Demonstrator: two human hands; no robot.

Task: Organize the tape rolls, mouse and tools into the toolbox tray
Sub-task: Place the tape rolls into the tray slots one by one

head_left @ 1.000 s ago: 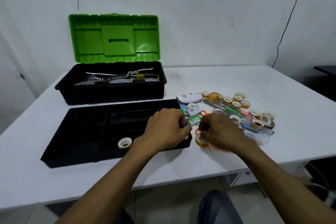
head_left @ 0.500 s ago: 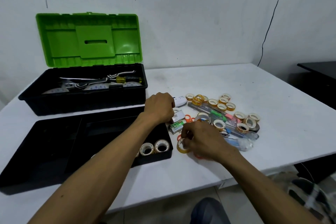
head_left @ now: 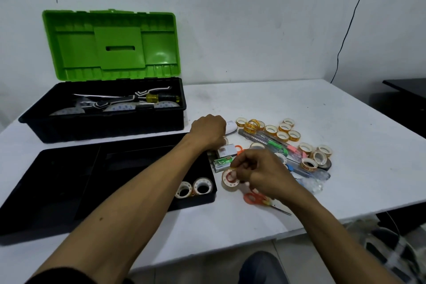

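1. The left hand (head_left: 208, 131) lies knuckles-up over most of the mouse (head_left: 231, 127). Its fingers are curled down and hidden, so I cannot tell whether it grips.
2. The right hand (head_left: 260, 173) pinches a tape roll (head_left: 228, 180) by its top rim, just right of the tray (head_left: 196, 200).
3. Two rolls (head_left: 202, 185) stand in the tray's near right compartment.
4. Loose rolls (head_left: 284, 132) and scissors (head_left: 254, 198) lie on the table (head_left: 345, 122).
5. The toolbox (head_left: 110, 127) stands open behind the tray.
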